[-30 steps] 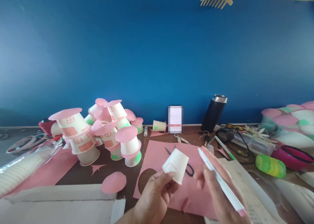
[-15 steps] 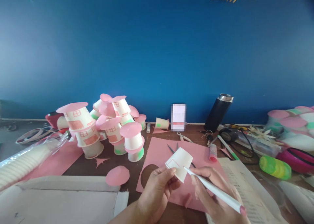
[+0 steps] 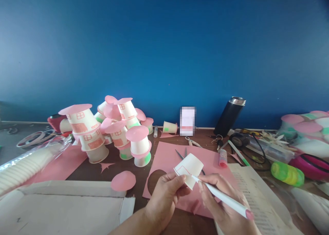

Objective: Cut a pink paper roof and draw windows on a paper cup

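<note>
A white paper cup [image 3: 191, 165], tilted on its side, is pinched at its rim by my left hand [image 3: 168, 190]. Thin pink lines forming part of a rectangle run across its wall. My right hand [image 3: 221, 197] grips a white marker [image 3: 224, 197] with a pink end, and its tip touches the cup at the drawn line. Beneath both hands lies a pink paper sheet [image 3: 164, 159] with a round hole cut in it. Scissors [image 3: 179, 154] rest on that sheet, partly hidden behind the cup.
Stacked paper cups [image 3: 87, 132] with pink disc tops and drawn doors and windows stand left. A pink disc [image 3: 123, 181] lies near a cardboard piece [image 3: 72, 211]. At the back right are a black flask [image 3: 230, 116], a glue stick [image 3: 223, 158] and a green bottle [image 3: 287, 174].
The marker tip has moved slightly left and down along the cup, and the pink line is longer there. The view has shifted a little. Both grips are unchanged.
</note>
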Demonstrator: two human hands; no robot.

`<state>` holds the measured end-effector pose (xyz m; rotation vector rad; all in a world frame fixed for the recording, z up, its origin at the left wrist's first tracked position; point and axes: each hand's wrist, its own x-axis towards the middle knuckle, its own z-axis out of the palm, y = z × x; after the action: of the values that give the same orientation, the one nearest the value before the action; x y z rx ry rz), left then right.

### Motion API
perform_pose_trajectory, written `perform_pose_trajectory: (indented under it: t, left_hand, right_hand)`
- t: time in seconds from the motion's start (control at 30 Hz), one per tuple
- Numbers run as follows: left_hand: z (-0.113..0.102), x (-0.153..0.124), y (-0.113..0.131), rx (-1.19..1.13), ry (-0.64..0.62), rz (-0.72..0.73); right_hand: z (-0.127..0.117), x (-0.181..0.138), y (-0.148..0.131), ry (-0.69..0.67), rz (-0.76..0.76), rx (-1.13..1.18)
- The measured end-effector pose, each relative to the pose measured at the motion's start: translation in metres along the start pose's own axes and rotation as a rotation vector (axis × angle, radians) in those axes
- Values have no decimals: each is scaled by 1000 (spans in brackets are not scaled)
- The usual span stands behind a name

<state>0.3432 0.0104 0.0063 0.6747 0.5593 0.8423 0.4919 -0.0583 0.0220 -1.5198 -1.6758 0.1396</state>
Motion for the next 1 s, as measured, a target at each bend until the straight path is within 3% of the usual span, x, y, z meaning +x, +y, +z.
perform_pose_trajectory:
  t: [1.0]
  left_hand:
    - [-1,0,-2,-12,12,-15]
  right_hand:
    - [0,1,1,-23,-30,-37]
